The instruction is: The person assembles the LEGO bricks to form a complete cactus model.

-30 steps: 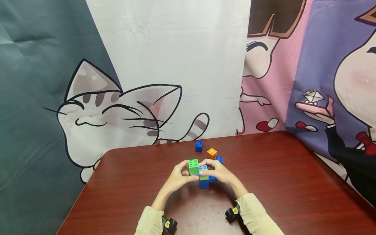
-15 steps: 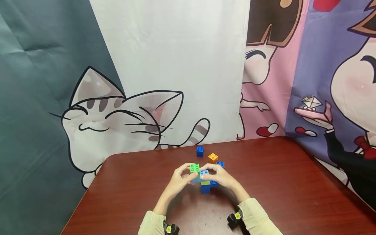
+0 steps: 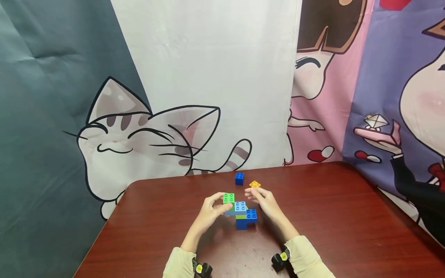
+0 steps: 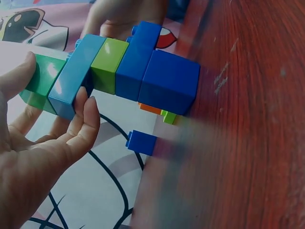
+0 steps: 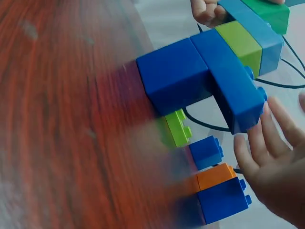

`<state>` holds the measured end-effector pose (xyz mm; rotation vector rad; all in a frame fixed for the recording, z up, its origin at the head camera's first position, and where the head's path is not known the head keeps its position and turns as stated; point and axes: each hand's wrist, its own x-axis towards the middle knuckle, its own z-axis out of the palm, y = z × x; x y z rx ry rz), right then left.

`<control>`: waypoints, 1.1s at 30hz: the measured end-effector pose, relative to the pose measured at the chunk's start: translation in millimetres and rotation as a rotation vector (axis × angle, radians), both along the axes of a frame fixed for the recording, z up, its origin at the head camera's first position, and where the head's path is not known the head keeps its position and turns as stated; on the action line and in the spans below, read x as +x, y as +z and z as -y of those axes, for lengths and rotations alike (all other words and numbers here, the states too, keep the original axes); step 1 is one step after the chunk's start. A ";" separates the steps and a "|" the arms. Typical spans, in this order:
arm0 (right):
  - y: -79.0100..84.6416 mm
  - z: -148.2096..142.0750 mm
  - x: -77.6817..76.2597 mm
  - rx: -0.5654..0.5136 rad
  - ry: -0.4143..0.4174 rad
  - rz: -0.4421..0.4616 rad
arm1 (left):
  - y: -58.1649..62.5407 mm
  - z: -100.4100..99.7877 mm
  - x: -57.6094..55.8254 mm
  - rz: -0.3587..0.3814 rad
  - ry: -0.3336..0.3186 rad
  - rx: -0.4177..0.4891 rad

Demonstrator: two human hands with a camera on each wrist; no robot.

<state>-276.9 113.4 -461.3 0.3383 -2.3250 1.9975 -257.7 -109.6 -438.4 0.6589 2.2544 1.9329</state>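
A stack of toy building bricks stands on the table. At its foot is a dark blue brick (image 3: 241, 224), then a longer dark blue brick (image 3: 252, 215) jutting right. Above come a lime brick (image 4: 109, 66), a light blue brick (image 3: 240, 207) reaching left, and a green brick (image 3: 228, 197) on its left end. My left hand (image 3: 209, 210) holds the green brick, thumb at the near side, with fingertips at the underside of the light blue brick. My right hand (image 3: 265, 200) is off the light blue brick, fingers extended and loosely bent, holding nothing, close to the stack's right side.
Behind the stack lie a loose blue brick (image 3: 239, 178) and an orange brick (image 3: 255, 184). The right wrist view also shows a loose lime brick (image 5: 177, 129) and another blue brick (image 5: 223, 200). A printed cloth (image 3: 215, 58) hangs behind the brown table (image 3: 167, 200).
My right hand has let go of the light blue brick and moved away from it, up and to the right. The left hand stays on the green brick.
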 end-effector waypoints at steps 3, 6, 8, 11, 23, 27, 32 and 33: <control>-3.6 0.9 -1.3 0.036 -0.094 0.021 | 0.8 0.5 0.8 -0.003 -0.004 -0.003; -6.8 1.4 -3.1 0.142 -0.098 0.018 | 2.2 0.9 1.2 -0.002 -0.002 -0.001; -8.5 1.0 -3.6 0.205 -0.075 0.008 | 2.7 0.8 1.1 -0.001 -0.003 -0.004; -10.2 -0.8 -4.2 0.251 -0.021 -0.007 | 3.2 0.4 0.9 0.001 0.000 -0.009; -20.6 -11.2 -5.5 0.289 0.148 0.056 | 4.2 0.7 0.9 0.017 -0.024 -0.017; -25.0 -13.1 -6.9 0.292 0.153 0.088 | 5.4 1.1 1.4 0.007 -0.040 -0.024; -30.0 -18.9 -14.3 0.328 0.237 0.059 | 4.7 2.8 -0.7 0.019 -0.017 -0.032; -30.6 -20.8 -15.9 0.336 0.263 0.052 | 4.2 3.1 -1.2 0.021 -0.010 -0.035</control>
